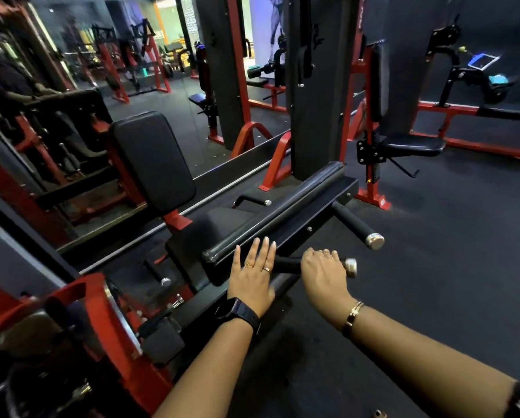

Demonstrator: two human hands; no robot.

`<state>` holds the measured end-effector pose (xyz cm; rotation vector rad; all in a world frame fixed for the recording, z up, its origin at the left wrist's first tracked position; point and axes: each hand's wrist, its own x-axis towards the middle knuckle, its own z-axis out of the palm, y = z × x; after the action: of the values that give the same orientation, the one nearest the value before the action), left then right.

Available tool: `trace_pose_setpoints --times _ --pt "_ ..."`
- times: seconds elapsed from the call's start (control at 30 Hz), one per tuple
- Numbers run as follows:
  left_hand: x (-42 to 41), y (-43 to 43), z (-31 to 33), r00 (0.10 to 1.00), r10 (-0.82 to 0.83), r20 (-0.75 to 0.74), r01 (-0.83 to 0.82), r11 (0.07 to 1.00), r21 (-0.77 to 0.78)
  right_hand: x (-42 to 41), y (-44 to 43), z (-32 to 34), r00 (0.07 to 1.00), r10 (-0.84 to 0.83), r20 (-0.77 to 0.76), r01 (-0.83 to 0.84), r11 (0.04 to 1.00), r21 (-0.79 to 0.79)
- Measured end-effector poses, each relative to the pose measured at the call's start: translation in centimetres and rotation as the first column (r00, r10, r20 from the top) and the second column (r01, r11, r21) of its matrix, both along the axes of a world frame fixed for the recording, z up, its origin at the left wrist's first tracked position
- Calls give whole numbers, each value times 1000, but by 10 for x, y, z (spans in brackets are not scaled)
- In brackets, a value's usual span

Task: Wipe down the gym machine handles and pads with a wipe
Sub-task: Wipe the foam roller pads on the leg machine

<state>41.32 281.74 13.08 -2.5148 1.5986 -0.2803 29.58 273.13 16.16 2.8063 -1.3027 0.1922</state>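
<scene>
left hand [252, 277] lies flat, fingers straight and close together, on the black frame just below the near end of the long roller pad [270, 214]; right hand [323, 274], just right of that end, curls round the near handle [285, 264] beside its chrome cap [351, 267]; a second handle [355, 226] juts out farther along the pad; the back pad [154, 159] stands left of it

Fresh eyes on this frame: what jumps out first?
Bottom centre draws the eye: the right hand grips a chrome-capped handle, while the left hand lies flat beside it on the machine's black crossbar. Behind them, left of centre, an upright black back pad stands on a red frame. No wipe shows.
</scene>
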Motion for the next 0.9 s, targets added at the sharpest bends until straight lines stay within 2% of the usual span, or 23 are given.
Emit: trace_pose_setpoints --times 0.17,0.27,0.4,0.47,0.57,0.67,0.9 --pt "4 6 7 994 40 -102 -39 999 15 35 13 -16 981 178 79 -179 984 10" --pt "3 8 10 997 33 -68 -30 998 51 41 23 -33 959 268 92 -266 963 -33" --pt "3 7 9 996 22 -92 -20 1000 21 18 8 -56 871 480 -107 -491 833 -256" --pt "3 6 7 996 15 -86 -14 1000 9 7 -2 -56 830 534 -159 -556 772 -307" --pt "2 6 2 999 8 -42 -9 999 -39 -9 -11 -53 807 545 -226 -590 738 -328" --pt "-3 2 1 1000 -3 -16 2 997 -74 -36 -22 -61 804 573 -161 -581 698 -418" --pt "-29 -21 -8 990 -87 -114 69 985 -161 -101 -28 -51 883 466 55 -406 818 -408"
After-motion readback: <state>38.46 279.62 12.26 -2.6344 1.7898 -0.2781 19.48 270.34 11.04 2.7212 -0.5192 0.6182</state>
